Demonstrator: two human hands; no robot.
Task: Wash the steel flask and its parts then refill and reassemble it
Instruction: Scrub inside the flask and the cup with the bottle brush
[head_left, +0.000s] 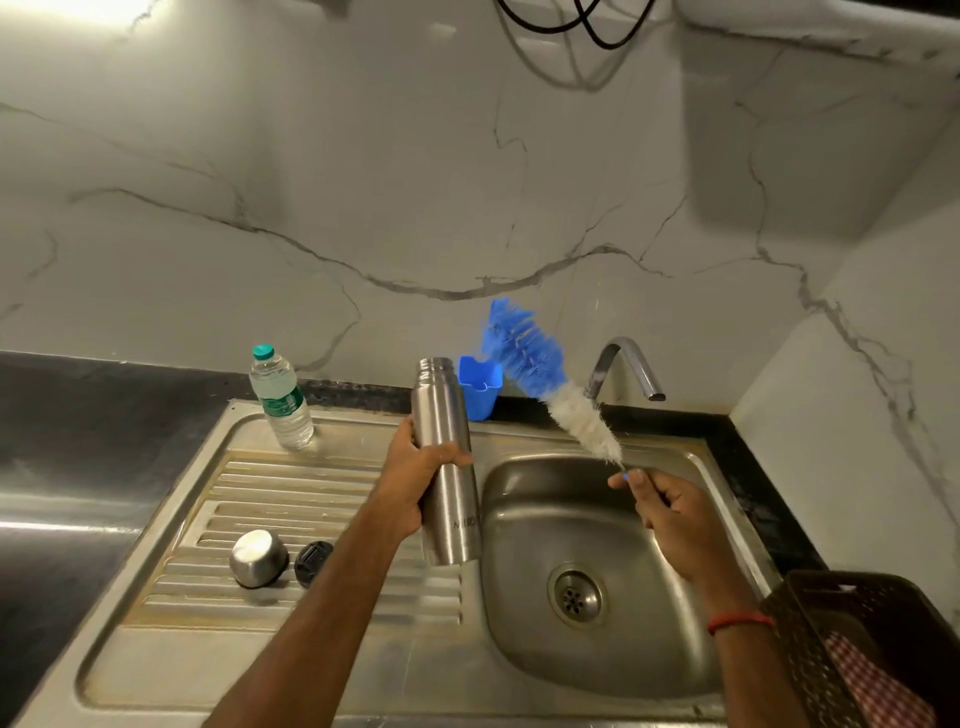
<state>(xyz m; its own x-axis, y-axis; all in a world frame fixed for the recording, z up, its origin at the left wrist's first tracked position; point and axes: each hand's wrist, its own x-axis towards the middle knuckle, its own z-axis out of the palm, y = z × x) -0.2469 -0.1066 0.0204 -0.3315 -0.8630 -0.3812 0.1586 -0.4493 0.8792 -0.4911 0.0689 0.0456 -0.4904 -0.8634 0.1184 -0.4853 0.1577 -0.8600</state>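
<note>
My left hand (410, 480) grips the steel flask (445, 415) round its middle and holds it upright, mouth uncapped, over the left rim of the sink basin (524, 597). My right hand (667, 512) holds the thin handle of a long bottle brush (545, 382) above the basin. The brush slants up to the left, white bristles low and blue bristles at the tip, just right of the flask's mouth and outside it. The steel cup lid (258, 557) and the black stopper (312, 563) lie on the ribbed drainboard (291, 499).
A clear plastic water bottle (280, 397) with a teal cap stands at the drainboard's back. A blue holder (480, 387) sits behind the flask. The tap (626, 366) arches over the basin's back edge. A dark basket (862, 649) with checked cloth is at the lower right.
</note>
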